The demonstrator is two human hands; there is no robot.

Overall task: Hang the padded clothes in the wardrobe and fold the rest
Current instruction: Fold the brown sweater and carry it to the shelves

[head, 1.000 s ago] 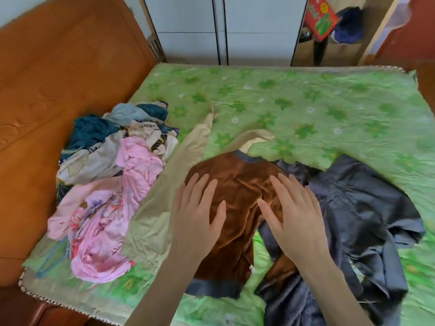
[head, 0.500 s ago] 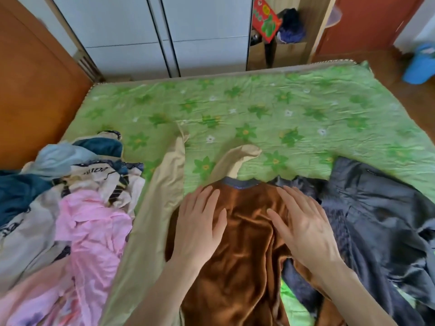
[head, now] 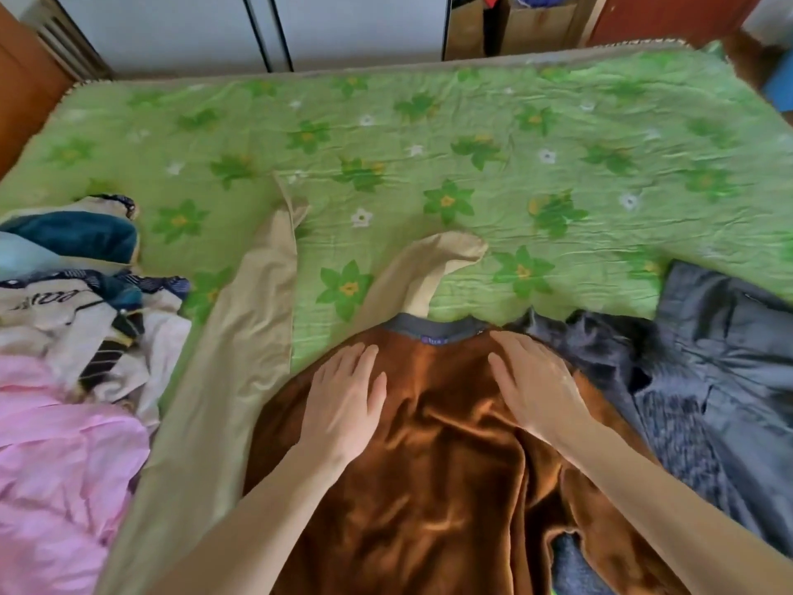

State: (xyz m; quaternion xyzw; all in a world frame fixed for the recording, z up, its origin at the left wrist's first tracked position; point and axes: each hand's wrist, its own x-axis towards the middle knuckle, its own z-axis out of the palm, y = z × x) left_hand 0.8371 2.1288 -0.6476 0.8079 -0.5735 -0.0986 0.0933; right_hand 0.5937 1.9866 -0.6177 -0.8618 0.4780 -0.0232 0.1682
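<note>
A brown velvet garment (head: 437, 478) with a grey waistband lies spread on the green flowered bedspread (head: 429, 135) in front of me. My left hand (head: 343, 401) lies flat on its left side, fingers straight. Flat on its upper right part, near the waistband, is my right hand (head: 532, 384). Beige trousers (head: 240, 337) stretch out under and to the left of the brown garment. A dark grey jacket (head: 721, 371) lies crumpled at the right.
A heap of mixed clothes, pink (head: 55, 457), cream (head: 64, 311) and teal (head: 73, 234), sits at the left edge of the bed. White wardrobe doors (head: 214, 27) stand beyond the bed. A wooden headboard (head: 21, 83) rises at the far left.
The view has moved forward and lower over the bed. Both hands have slid up the brown garment toward its waistband, still flat on the cloth.
</note>
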